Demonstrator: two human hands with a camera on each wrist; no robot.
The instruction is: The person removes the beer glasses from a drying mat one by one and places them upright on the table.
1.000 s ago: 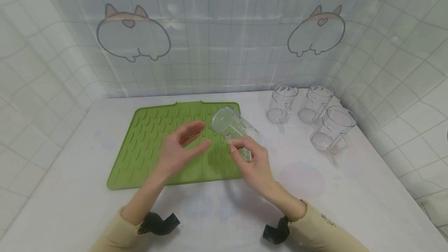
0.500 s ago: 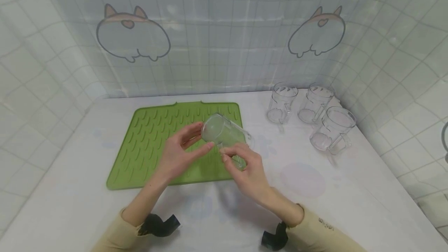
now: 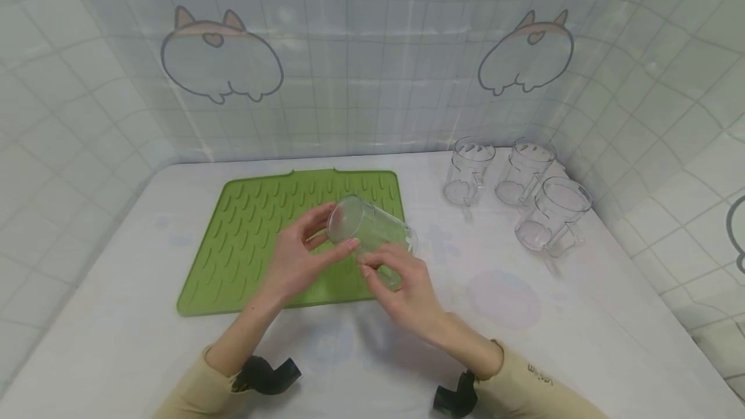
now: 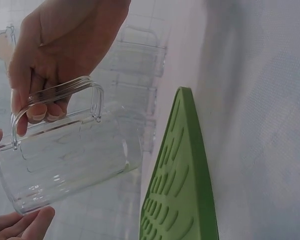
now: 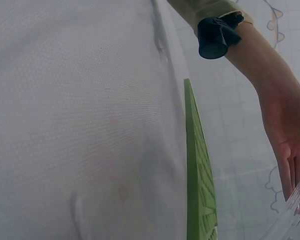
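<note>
A clear glass mug (image 3: 378, 228) is held tilted on its side above the green ridged mat (image 3: 244, 244). My right hand (image 3: 407, 290) grips its handle (image 4: 65, 92) with curled fingers, as the left wrist view also shows. My left hand (image 3: 297, 254) holds the mug's left end, fingers on the far side and thumb on the near side. In the left wrist view, its fingertips (image 4: 40, 222) touch the mug's lower edge. The right wrist view has only a sliver of the glass (image 5: 294, 212) at its lower right corner.
Three more glass mugs stand upright at the back right: one nearer the mat (image 3: 468, 173), one behind (image 3: 524, 173) and one closer to me (image 3: 550, 215). White cloth (image 3: 506, 354) covers the table. A tiled-pattern sheet (image 3: 378, 83) rises at the back and sides.
The right hand has brought the mug left and slightly towards me, so its end now sits between the left hand's fingers and thumb. The left hand has hardly moved.
</note>
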